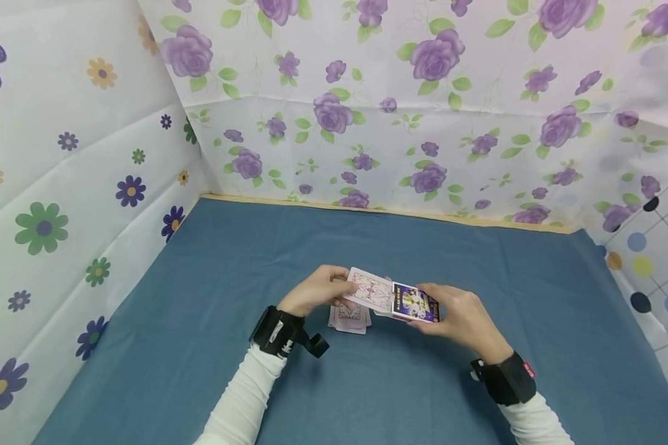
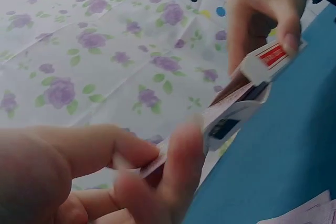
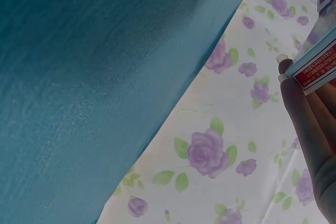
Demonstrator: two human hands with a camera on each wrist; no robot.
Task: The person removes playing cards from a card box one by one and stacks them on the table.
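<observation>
My right hand [image 1: 461,312] grips a playing-card box [image 1: 415,303] with a dark purple, yellow-lettered face, thumb and fingers on its opposite edges. Out of the box's open left end reach playing cards [image 1: 372,289] with a pink patterned back. Their far end is pinched between the thumb and fingers of my left hand [image 1: 324,289]. In the left wrist view the open flap of the box [image 2: 231,124] hangs below the cards. More playing cards [image 1: 349,316] lie in a loose pile on the table, partly hidden under the left hand.
A blue cloth [image 1: 200,346] covers the table. Its far edge has a yellow strip [image 1: 289,203] along a purple-flowered sheet [image 1: 334,111]. Patterned sheets also stand at the left and right sides. Each wrist wears a black strap [image 1: 503,377].
</observation>
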